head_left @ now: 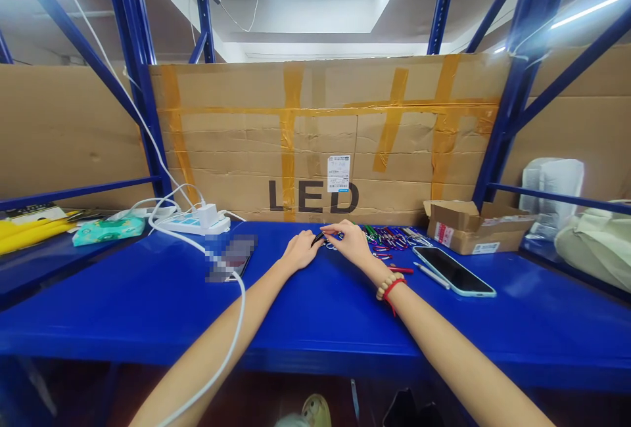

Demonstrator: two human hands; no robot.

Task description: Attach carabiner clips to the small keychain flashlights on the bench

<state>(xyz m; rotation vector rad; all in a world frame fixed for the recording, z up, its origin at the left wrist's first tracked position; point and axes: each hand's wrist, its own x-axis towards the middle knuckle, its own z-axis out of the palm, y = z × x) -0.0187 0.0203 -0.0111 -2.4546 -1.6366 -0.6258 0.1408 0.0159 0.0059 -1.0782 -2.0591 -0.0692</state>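
Toward the far middle of a broad, glossy blue tabletop [315,322], a person's left hand [298,251] and right hand [351,243] meet at a small, slim black piece [318,238]. The fingers of both hands are narrow, pinched about it from either side; the exact contact at each fingertip is too small to tell. Just right of the hands spreads a heap of small, shiny, many-coloured pieces [394,238], with a thin red stick [400,270] at its near side. Farther right lie a slim white pen [432,276] and a dark-screened phone with a pale rim [456,271].

Good handling here probably means letting the left fingers act as a steady clamp while the right ones make the fine movements. Keeping the piece low suits it, since a slip would then fall only a little way. Turning it slightly would keep the knuckles from hiding it. The red cord [391,286] at the right wrist has loose ends that could catch on the heap.
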